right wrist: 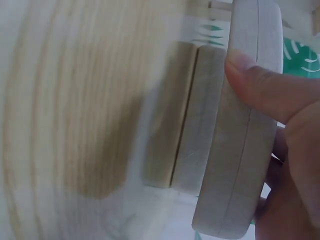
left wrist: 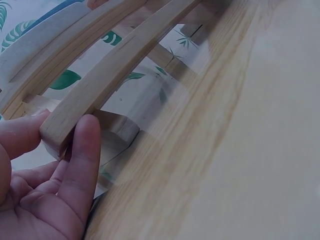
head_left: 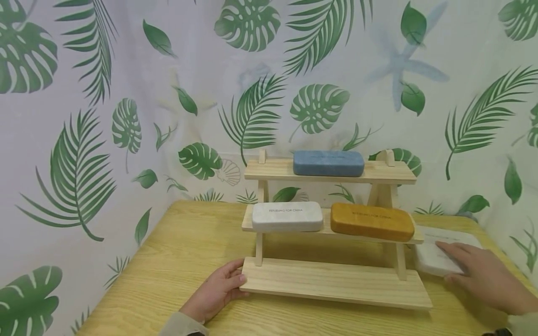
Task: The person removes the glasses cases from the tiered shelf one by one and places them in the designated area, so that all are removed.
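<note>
A three-tier wooden display stand point(head_left: 336, 282) stands before me. My left hand point(head_left: 218, 287) pinches the left end of its bottom shelf point(left wrist: 115, 67) between thumb and fingers. On the right, beside the stand, my right hand point(head_left: 489, 275) grips a white glasses case point(right wrist: 240, 130), thumb on one long side and fingers round the other. Another pale case point(right wrist: 200, 120) lies right behind it on the table. On the middle shelf sit a white glasses case point(head_left: 287, 216) and an orange-brown glasses case point(head_left: 371, 222), side by side. A blue glasses case point(head_left: 328, 163) rests on the top shelf.
The stand is on a light wood-grain table point(head_left: 168, 270). A white curtain point(head_left: 189, 121) printed with green leaves hangs behind and along the left. Two small wooden uprights point(head_left: 262, 156) stick up behind the top shelf.
</note>
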The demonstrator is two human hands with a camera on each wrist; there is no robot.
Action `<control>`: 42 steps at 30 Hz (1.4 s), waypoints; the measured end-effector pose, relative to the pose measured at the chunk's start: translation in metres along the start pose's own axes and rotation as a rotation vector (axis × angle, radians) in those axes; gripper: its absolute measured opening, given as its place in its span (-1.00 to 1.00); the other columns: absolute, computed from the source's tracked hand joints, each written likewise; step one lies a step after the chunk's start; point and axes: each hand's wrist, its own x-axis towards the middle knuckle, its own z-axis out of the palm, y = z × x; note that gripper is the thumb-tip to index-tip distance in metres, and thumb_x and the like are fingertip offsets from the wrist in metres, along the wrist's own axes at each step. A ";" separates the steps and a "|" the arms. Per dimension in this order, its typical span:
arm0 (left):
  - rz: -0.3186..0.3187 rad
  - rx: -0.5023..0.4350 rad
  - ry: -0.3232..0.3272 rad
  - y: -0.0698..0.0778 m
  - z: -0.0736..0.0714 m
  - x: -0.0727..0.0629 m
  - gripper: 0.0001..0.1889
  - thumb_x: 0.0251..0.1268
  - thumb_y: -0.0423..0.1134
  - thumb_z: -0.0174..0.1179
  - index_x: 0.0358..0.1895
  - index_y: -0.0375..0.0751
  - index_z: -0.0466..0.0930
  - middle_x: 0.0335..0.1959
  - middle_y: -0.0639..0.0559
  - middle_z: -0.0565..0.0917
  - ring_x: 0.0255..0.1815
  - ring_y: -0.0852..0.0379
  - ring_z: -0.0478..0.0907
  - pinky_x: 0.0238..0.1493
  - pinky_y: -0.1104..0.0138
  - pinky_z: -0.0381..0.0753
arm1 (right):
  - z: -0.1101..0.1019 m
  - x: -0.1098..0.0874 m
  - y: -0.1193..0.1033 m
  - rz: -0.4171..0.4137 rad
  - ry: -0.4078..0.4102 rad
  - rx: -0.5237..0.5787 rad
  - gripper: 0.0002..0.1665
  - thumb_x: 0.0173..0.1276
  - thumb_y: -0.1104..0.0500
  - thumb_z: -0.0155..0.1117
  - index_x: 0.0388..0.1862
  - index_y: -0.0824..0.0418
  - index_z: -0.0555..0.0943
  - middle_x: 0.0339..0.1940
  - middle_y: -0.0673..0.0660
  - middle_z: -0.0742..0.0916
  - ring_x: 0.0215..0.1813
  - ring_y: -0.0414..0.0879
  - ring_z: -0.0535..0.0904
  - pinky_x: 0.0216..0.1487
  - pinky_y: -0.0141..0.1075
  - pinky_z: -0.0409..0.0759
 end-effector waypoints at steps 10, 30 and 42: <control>-0.004 -0.002 -0.003 0.003 0.001 -0.001 -0.27 0.57 -0.27 0.10 0.58 -0.49 -0.08 0.23 -0.29 0.52 0.15 -0.06 0.57 0.10 0.15 0.65 | 0.008 0.011 0.014 0.109 -0.118 0.003 -0.02 0.10 -0.05 0.60 0.40 0.37 0.44 0.25 0.56 0.51 0.22 0.51 0.39 0.05 0.46 0.29; -0.007 0.002 -0.007 0.000 -0.001 0.000 -0.26 0.57 -0.24 0.11 0.58 -0.49 -0.06 0.25 -0.30 0.51 0.17 -0.07 0.56 0.09 0.15 0.65 | 0.026 0.037 0.034 0.071 -0.133 0.016 -0.09 0.13 0.10 0.60 0.43 0.27 0.42 0.31 0.49 0.48 0.29 0.49 0.32 0.05 0.65 0.08; -0.012 0.004 -0.007 0.000 -0.002 0.000 -0.26 0.57 -0.24 0.11 0.58 -0.47 -0.07 0.25 -0.28 0.52 0.18 -0.08 0.55 0.10 0.15 0.65 | 0.026 0.040 0.031 0.059 -0.139 -0.032 -0.16 0.18 0.10 0.55 0.41 0.25 0.45 0.34 0.47 0.46 0.23 0.54 0.39 -0.09 0.54 0.36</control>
